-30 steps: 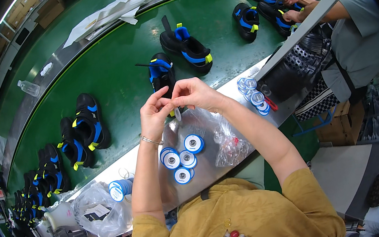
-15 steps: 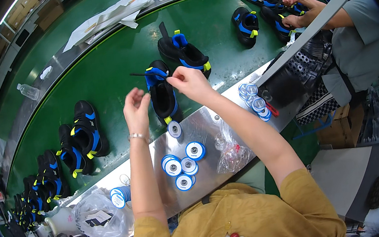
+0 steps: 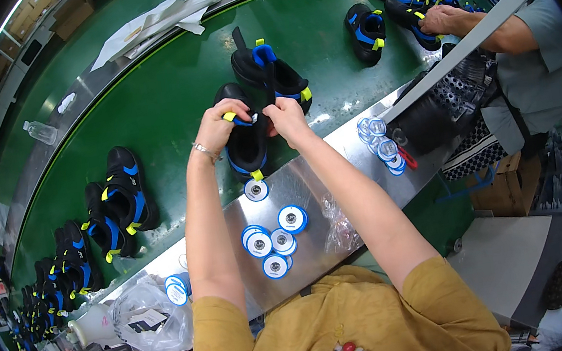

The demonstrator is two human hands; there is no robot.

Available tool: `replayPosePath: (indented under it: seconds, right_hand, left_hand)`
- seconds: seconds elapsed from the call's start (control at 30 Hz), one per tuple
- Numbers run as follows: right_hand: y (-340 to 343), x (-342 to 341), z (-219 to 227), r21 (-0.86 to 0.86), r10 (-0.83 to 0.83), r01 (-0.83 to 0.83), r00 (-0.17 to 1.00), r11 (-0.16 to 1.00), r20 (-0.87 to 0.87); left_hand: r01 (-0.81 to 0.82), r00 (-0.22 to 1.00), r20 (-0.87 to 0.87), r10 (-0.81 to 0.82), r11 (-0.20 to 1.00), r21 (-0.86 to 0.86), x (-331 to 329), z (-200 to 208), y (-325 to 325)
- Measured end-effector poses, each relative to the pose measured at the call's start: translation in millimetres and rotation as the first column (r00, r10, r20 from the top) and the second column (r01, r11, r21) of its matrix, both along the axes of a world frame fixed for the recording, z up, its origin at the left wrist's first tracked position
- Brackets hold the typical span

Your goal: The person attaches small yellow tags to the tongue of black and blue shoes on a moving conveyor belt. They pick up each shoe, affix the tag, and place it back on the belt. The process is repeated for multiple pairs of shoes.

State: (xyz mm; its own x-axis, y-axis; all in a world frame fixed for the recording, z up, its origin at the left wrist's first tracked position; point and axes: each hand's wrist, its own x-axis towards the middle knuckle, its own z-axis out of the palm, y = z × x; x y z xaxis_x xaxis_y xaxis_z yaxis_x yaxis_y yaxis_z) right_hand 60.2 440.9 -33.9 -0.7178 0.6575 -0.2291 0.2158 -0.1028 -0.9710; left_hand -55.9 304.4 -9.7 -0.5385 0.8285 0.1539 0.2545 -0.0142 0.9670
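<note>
In front of me stands a black and blue shoe (image 3: 249,158) with a lime heel loop, its opening facing me. My left hand (image 3: 217,125) is closed on the shoe's tongue (image 3: 240,120), beside its lime tab. My right hand (image 3: 286,120) pinches a black strap (image 3: 271,87) that rises upright from the shoe's right side. Just beyond lies a second shoe (image 3: 292,79) of the same kind, its own strap sticking up. A round blue and white tag (image 3: 255,190) lies right behind the near shoe's heel.
More round tags (image 3: 293,219) lie on the metal ledge (image 3: 230,217), with others (image 3: 387,148) to the right. A plastic bag (image 3: 151,318) is at the left. Shoes (image 3: 129,187) line the green belt (image 3: 180,153). A co-worker's hand (image 3: 441,19) handles shoes at right, behind a slanted post (image 3: 465,47).
My left hand has moved up and right onto the tongue. My right hand has shifted slightly right, and the strap now points upward instead of lying leftward.
</note>
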Motion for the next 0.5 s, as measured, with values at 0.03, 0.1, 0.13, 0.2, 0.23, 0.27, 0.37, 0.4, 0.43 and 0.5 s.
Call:
replayPosePath:
  seconds: [0.03, 0.1, 0.13, 0.2, 0.23, 0.27, 0.37, 0.4, 0.43, 0.5]
  right_hand:
    - [-1.7, -2.7, -0.6, -0.002, -0.004, 0.004, 0.999, 1.0, -0.035]
    - [-7.1, -6.4, 1.7, 0.115, 0.067, -0.067, 0.998, 0.991, 0.001]
    - [-9.1, -8.5, 1.9, 0.172, 0.101, -0.103, 0.995, 0.98, 0.022]
    - [-8.8, -15.1, -1.7, 0.348, 0.117, -0.141, 0.989, 0.927, 0.09]
    - [-9.6, -17.1, 1.9, 0.446, 0.12, -0.156, 0.987, 0.882, 0.108]
    - [-10.7, -18.6, 3.3, 0.538, 0.121, -0.17, 0.985, 0.826, 0.126]
    - [-13.2, -19.7, 4.9, 0.487, 0.136, -0.182, 0.982, 0.854, 0.13]
    - [-12.9, -18.8, 2.6, 0.48, 0.132, -0.176, 0.983, 0.859, 0.124]
    - [-11.1, -20.4, -1.0, 0.461, 0.133, -0.171, 0.985, 0.871, 0.113]
    - [-8.4, -24.8, -7.5, 0.418, 0.139, -0.167, 0.986, 0.893, 0.096]
  left_hand:
    - [-0.004, 1.0, -0.021, 0.004, 1.0, 0.018, 0.1, -1.5, -6.8]
    - [-0.039, 0.991, -0.128, 0.039, 0.999, -0.001, 2.0, 1.8, -18.7]
    - [-0.093, 0.949, -0.308, 0.064, 0.992, -0.081, 5.9, 6.4, -20.0]
    - [-0.243, 0.771, -0.634, 0.058, 0.947, -0.208, 19.1, 26.2, -21.9]
    - [-0.325, 0.62, -0.783, 0.047, 0.924, -0.201, 32.5, 36.8, -19.9]
    - [-0.363, 0.451, -0.891, 0.045, 0.922, -0.137, 39.5, 32.5, -15.4]
    - [-0.505, 0.365, -0.924, 0.112, 0.858, -0.096, 43.4, 13.5, -7.5]
    - [-0.512, 0.348, -0.92, 0.18, 0.858, -0.026, 44.0, 6.3, -7.6]
    - [-0.517, 0.331, -0.911, 0.247, 0.855, 0.044, 46.1, -0.4, -9.0]
    - [-0.529, 0.398, -0.862, 0.315, 0.846, 0.064, 50.7, 2.2, -14.7]
